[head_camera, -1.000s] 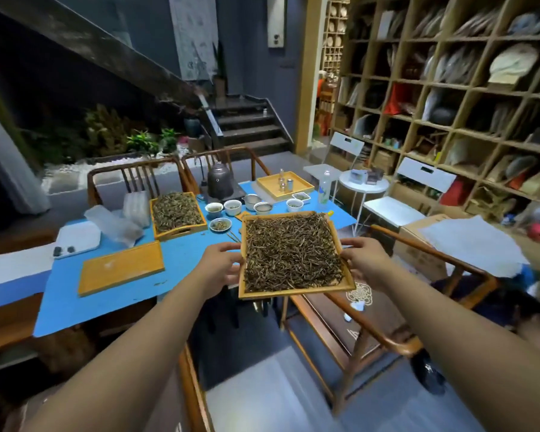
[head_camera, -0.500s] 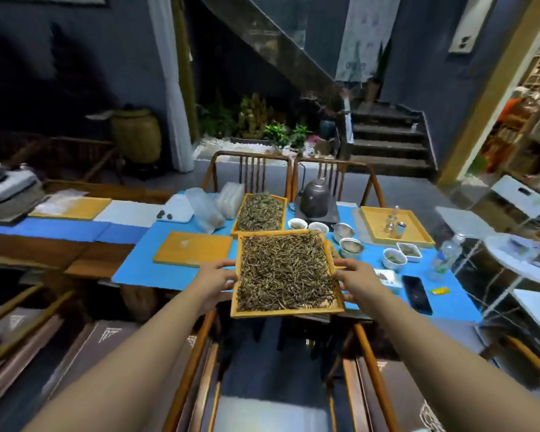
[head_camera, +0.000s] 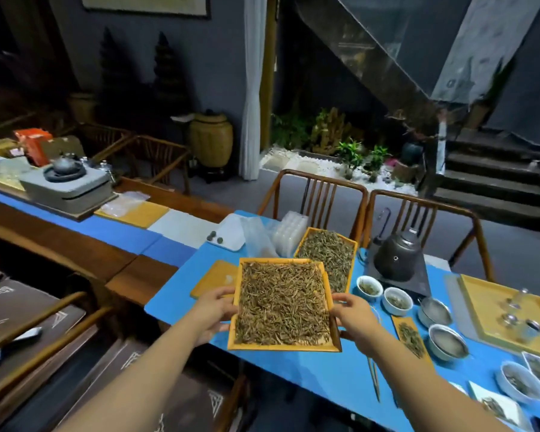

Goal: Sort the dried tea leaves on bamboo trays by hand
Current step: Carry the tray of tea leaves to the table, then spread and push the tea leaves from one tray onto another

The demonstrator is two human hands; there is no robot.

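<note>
Two hands on it: left hand [head_camera: 214,310] and right hand [head_camera: 353,316] grasp opposite rims of the bamboo tray [head_camera: 282,347], held above the blue table [head_camera: 325,372]. I'd guess it's light and stiff, but the loose tea leaves [head_camera: 281,304] spill easily, so keep it level. Dim tearoom, second tray [head_camera: 326,260] just behind.

the left hand [head_camera: 213,313] grips the left rim and the right hand [head_camera: 353,319] the right rim of a bamboo tray [head_camera: 283,347] of dried tea leaves [head_camera: 281,302], held over the table's [head_camera: 325,372] near edge. behind it to the right lies a second tray of leaves [head_camera: 326,260], a kettle [head_camera: 398,255] further right. small cups [head_camera: 384,294] stand before the kettle. two chairs [head_camera: 371,207] stand behind the table.
</note>
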